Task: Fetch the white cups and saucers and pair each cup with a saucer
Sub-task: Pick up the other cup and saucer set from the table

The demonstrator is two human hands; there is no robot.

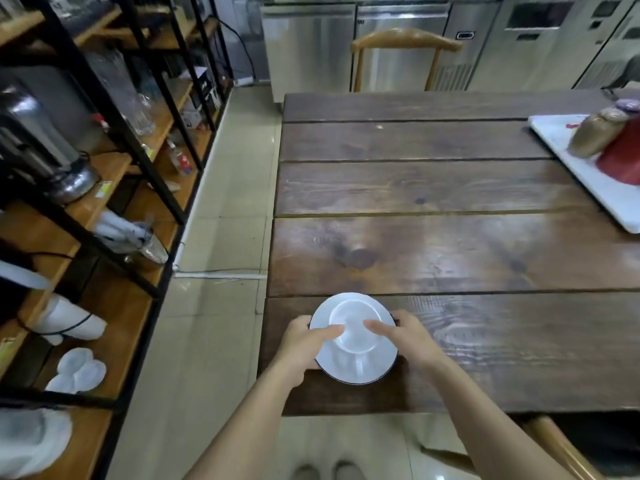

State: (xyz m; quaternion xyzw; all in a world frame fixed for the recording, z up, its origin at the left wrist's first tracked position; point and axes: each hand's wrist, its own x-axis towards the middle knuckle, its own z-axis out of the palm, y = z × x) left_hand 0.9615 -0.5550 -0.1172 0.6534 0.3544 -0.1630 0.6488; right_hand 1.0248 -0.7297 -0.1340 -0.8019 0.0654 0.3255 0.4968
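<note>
A white cup (353, 327) stands on a white saucer (349, 370) at the near left corner of the dark wooden table (433, 244); a dark rim under the saucer hints at more saucers stacked below. The cup's handle points toward me. My left hand (304, 344) grips the stack's left edge, thumb on the cup's rim. On the right edge is my right hand (405, 337), its thumb also on the cup. I cannot tell whether the stack rests on the table or hangs just above it.
A white tray (595, 181) with a red container (623, 157) and a gold one (595, 133) sits at the table's far right. Black-framed wooden shelves (114, 188) with white dishes (78, 372) and glassware line the left. A wooden chair (405, 43) stands behind the table.
</note>
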